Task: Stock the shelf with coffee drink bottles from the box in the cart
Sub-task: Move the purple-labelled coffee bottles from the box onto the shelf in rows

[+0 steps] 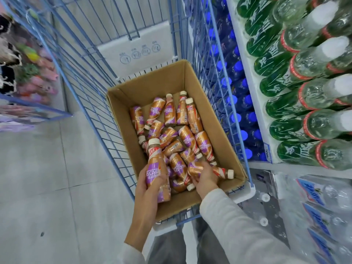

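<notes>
– Goods (32, 77) at the far left are blurred and can be passed over. What is seen next?
– A blue wire cart (91, 79) is parked in the aisle. A cardboard box (148, 88) is set at its near end, presumably so that it can be reached without stepping round.
– And the coffee bottles (171, 115)?
– Most are lying loose in the box. One bottle (155, 161) is held upright over the near corner by the left hand (146, 185), fingers wrapped round the label, probably so that it is kept ready while another is fetched.
– The right hand (206, 180)?
– It is closed round a second bottle (221, 170) lying on its side on the pile, cap pointing right.
– Where are they meant to go?
– The shelf (253, 88) on the right, where green bottles (276, 60) and blue-capped bottles (238, 103) are lined up. No coffee slot can be made out.
</notes>
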The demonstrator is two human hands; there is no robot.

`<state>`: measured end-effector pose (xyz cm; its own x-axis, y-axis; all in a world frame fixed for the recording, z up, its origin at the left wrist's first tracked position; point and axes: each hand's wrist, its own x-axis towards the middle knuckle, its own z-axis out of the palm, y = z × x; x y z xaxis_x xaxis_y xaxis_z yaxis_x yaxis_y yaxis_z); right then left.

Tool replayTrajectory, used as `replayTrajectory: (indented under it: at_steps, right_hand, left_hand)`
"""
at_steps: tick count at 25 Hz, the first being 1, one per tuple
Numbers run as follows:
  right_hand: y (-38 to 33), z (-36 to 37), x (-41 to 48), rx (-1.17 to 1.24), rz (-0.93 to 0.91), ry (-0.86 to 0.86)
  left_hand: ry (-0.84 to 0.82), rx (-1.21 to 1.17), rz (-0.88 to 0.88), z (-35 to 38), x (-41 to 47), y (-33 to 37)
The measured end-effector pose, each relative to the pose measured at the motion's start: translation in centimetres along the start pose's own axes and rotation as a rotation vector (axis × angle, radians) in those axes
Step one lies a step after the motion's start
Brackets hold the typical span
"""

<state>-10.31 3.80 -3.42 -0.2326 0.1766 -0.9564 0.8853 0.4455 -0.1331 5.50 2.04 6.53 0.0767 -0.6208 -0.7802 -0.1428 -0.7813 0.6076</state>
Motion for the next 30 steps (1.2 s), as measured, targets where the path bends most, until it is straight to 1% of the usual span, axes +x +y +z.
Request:
replayTrajectory:
  at_steps: [1, 5, 8, 10, 13, 15, 18, 22, 24, 27, 30]
  right_hand:
    - [0.0, -0.7, -0.7, 0.047, -0.007, -0.023]
    - [0.2, -3.9, -6.3, 0.133, -0.114, -0.293]
    - [-0.7, -6.8, -10.4, 0.253, -0.299, -0.446]
    - [-1.7, -9.5, -12.7, 0.349, -0.416, -0.517]
    - [-3.4, -15.7, -16.6, 0.482, -0.547, -0.592]
    - [-3.8, -20.4, -18.7, 0.536, -0.619, -0.622]
    - [-3.1, -27.7, -21.4, 0.577, -0.762, -0.593]
    - [-0.8, -37.6, -24.6, 0.647, -0.934, -0.493]
    - [0.5, -42.4, -25.8, 0.671, -1.033, -0.450]
    - [3.0, -49.8, -27.6, 0.639, -1.164, -0.379]
    - [4.7, -56.3, -29.3, 0.648, -1.286, -0.280]
  left_hand:
    - [-0.026, 0.006, 0.016, 0.2, -0.2, 0.7]
    - [-0.162, -0.031, 0.076, 1.8, -1.9, 3.5]
    - [-0.282, -0.033, 0.140, 3.8, -3.9, 5.3]
    - [-0.353, -0.006, 0.197, 5.3, -5.9, 6.2]
    - [-0.455, 0.012, 0.314, 8.4, -10.1, 7.5]
    - [-0.592, 0.008, 0.358, 10.7, -13.5, 7.9]
    - [-0.757, 0.040, 0.393, 13.7, -19.9, 7.4]
    - [-0.999, 0.111, 0.501, 17.2, -29.0, 4.6]
    - [-1.088, 0.134, 0.538, 18.6, -33.1, 2.9]
    - [-1.214, 0.152, 0.582, 20.5, -39.6, -0.2]
    - [-1.334, 0.159, 0.618, 22.5, -45.7, -2.6]
